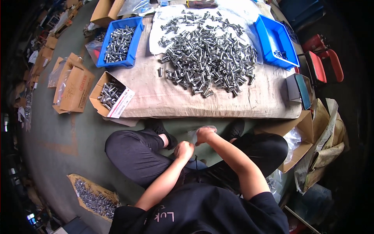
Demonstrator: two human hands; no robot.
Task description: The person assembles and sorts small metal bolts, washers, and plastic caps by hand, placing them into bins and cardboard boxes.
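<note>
Both my hands are between my knees, in front of the table's near edge. My left hand (184, 150) is closed in a fist, and whatever it may hold is hidden. A little farther off and to its right, my right hand (204, 135) is closed on a piece of clear plastic (193, 134), which looks like a bag and is partly hidden by the fingers. Beyond them, a large heap of short, shiny metal fasteners with wider heads (212, 58) lies on the cloth-covered table (156, 105), partly on a white sheet (156, 33).
Similar parts fill a blue bin (132, 52) and a cardboard box (97, 93) at the left. Another blue bin (269, 35) at the right holds a few dark pieces. An open carton (304, 134) with plastic bags stands by my right knee. Small parts lie on cardboard (76, 183) behind left.
</note>
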